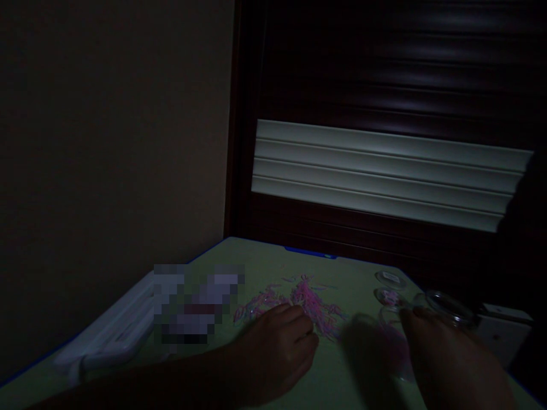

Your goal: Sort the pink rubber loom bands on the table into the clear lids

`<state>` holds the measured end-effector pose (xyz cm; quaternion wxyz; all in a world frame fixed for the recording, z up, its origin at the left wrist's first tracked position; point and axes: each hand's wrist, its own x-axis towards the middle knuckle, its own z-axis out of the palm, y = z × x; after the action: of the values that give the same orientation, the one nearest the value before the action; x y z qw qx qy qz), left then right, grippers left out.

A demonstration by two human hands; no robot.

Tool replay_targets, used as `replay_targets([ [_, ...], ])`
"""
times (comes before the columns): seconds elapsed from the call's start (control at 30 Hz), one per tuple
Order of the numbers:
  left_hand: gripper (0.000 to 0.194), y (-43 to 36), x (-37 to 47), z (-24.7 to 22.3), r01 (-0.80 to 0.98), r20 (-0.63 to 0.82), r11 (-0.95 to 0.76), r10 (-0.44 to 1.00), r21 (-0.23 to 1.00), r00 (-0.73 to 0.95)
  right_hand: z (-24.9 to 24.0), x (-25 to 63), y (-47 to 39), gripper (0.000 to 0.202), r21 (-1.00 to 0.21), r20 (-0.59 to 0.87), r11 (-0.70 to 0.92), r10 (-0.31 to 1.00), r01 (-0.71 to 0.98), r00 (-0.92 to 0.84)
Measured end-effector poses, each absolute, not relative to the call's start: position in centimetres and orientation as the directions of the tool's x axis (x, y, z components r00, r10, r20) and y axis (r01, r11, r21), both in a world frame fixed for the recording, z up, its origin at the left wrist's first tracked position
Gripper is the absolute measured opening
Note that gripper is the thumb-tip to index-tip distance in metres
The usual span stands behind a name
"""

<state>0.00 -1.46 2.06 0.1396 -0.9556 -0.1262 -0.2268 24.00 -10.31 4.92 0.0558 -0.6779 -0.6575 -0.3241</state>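
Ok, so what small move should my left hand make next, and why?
I'd probably pinch a few pieces from the pink pile: your left hand is at its near edge, fingers curled. Your right hand is beside a clear container showing pink, though it's too dim to tell whether it's gripping it.

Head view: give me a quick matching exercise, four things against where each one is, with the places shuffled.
Things:
1. left hand
2. right hand
3. labelled clear disc
4. white object

Places:
A. along the left edge of the table
B. at the near side of the pink pieces
C. toward the table's far right corner
D. low at the picture's right

Pairs: 1-B, 2-D, 3-C, 4-A
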Motion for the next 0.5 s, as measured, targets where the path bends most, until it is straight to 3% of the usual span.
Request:
replay_targets([
  [0.33,0.011,-1.4,0.0,2.1,0.305,0.452,-0.930,0.187,-0.204,0.872,5.3,23.1,-10.1,0.031,0.310,0.500,-0.111,0.864,0.944,-0.062],
  [0.5,0.011,-1.2,0.1,1.8,0.333,0.448,-0.919,0.212,-0.212,0.869,5.6,21.6,-9.4,0.036,0.429,0.529,0.068,0.789,0.901,-0.311],
])
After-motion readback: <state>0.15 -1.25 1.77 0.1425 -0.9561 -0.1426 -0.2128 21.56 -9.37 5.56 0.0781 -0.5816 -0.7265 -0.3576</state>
